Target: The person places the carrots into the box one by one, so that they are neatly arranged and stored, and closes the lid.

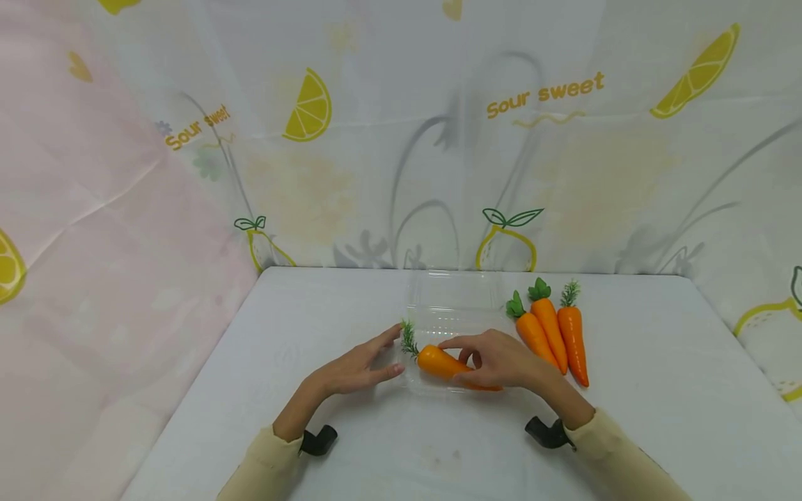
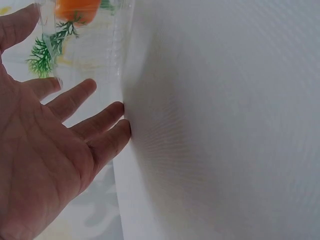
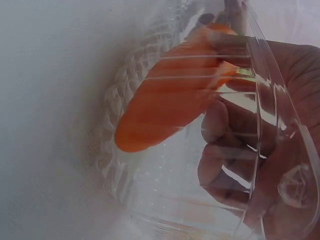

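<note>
A clear plastic box [image 1: 416,383] with its hinged lid [image 1: 456,291] folded back lies on the white table. Inside its near half a toy carrot [image 1: 436,362] lies slanted, its feathery green top at the left rim. My right hand [image 1: 501,358] reaches into the box and grips this carrot between thumb and fingers. Through the clear wall in the right wrist view, the carrot's orange body [image 3: 165,100] shows beside curled fingers. My left hand [image 1: 357,365] is at the box's left side, fingers and thumb spread, fingertips right at the wall; the left wrist view shows its bare palm [image 2: 45,150].
To the right of the box lie three more toy carrots: one with leafy green nearest it [image 1: 535,339], a leafy one [image 1: 549,323] beside that, and a feathery-topped one [image 1: 573,341] outermost. A printed lemon cloth [image 1: 388,174] hangs behind the table [image 1: 639,417].
</note>
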A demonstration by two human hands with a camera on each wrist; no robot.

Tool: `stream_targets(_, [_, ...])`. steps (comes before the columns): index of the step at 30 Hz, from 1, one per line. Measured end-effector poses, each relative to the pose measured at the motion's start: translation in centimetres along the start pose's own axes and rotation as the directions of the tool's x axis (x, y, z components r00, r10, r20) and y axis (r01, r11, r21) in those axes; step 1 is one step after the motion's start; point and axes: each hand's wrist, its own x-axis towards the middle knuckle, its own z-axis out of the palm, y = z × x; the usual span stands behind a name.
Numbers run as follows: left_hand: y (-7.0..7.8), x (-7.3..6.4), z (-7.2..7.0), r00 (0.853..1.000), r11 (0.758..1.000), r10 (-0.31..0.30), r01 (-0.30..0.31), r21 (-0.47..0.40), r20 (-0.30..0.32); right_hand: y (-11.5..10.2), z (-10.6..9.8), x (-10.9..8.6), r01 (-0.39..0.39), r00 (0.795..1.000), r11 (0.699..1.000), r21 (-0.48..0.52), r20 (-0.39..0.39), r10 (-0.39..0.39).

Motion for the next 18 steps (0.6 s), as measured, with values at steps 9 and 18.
stream_targets(9, [0.11,-0.1,0.09,1.0,1.0,-0.003,0.003,-0.014,-0.005,0.01,0.3,0.15,0.025,0.999,1.0,-0.005,0.031,-0.025])
stream_targets(18, [0.07,-0.07,-0.05,1.0,1.0,0.028,-0.028,-0.008,0.0,0.14,0.51,0.28,0.088,0.995,0.996,0.007,0.039,-0.089])
